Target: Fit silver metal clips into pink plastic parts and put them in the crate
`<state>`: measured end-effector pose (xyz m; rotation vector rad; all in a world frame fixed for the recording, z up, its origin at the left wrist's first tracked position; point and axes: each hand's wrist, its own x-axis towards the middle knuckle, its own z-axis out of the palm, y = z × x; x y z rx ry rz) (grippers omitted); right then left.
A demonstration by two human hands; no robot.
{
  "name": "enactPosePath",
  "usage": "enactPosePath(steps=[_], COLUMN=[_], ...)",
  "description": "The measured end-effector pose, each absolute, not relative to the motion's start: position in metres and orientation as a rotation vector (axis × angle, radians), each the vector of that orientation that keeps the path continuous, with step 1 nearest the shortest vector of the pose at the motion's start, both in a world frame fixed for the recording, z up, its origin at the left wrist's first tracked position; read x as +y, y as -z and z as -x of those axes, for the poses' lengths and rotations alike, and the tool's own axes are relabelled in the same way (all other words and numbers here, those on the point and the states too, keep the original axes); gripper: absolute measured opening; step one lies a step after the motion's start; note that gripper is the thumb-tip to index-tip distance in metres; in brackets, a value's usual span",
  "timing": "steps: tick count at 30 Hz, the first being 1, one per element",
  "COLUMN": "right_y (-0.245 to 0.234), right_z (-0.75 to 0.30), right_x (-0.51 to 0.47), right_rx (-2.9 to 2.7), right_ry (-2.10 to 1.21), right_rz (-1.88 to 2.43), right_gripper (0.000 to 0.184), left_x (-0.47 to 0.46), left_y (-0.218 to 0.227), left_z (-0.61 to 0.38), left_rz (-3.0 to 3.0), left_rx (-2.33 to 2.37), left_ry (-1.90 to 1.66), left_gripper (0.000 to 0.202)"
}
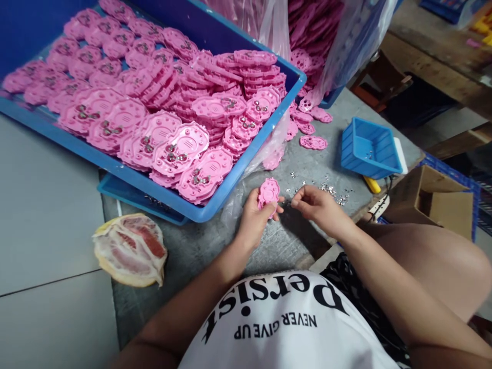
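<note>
My left hand [254,215] grips a small pink plastic plate [268,192], held upright above the grey table [200,246]. My right hand [315,203] is just to its right, fingers pinched on a tiny metal piece that is too small to make out clearly. Loose small metal pieces [330,190] lie scattered on the table just beyond my right hand. A large blue tray [215,202] heaped with many pink plates [172,148], several fitted with metal contacts, lies beyond my left hand.
A small blue bin [369,148] stands at the right near the table edge. Half a peeled pomelo [130,249] lies at the left. A clear bag of pink plates [319,36] sits at the back. A cardboard box [434,200] is at the right.
</note>
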<state>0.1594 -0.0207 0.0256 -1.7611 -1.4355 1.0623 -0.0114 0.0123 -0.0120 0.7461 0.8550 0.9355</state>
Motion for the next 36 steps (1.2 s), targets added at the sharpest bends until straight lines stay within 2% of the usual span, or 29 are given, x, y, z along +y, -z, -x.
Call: enactPosePath(steps=[3,8,16,23,31,36], right_y=[-0.023,-0.011,0.0,0.007,0.008,0.01], right_z=[-0.153,-0.145,-0.144,-0.148,-0.146,-0.137], right_x=[-0.03,-0.035,-0.027,-0.027,-0.026,-0.031], right_rx=[-1.652,-1.958,-2.103,-2.113,-1.897,-1.809], right_ry=[-0.897,-0.603,-0.298,-0.331,-0.595,-0.506], right_rz=[1.782,1.714,1.601,1.553,1.556,1.508], right_gripper=[0.015,0.022,0.024,0.024,0.03,0.027], left_x=[0.008,0.008,0.005,0.007,0.006,0.006], left_y=[0.011,0.015,0.01,0.013,0.014,0.012], left_z=[0.011,0.011,0.011,0.012,0.01,0.01], left_rz=[-0.78,-0.768,-0.603,-0.582,-0.538,-0.494], left_rx=[0.91,0.913,0.904,0.88,0.823,0.878], left_ry=[-0.88,-0.812,-0.843,-0.828,-0.821,-0.85], left_gripper=[0.038,0.042,0.047,0.042,0.046,0.045])
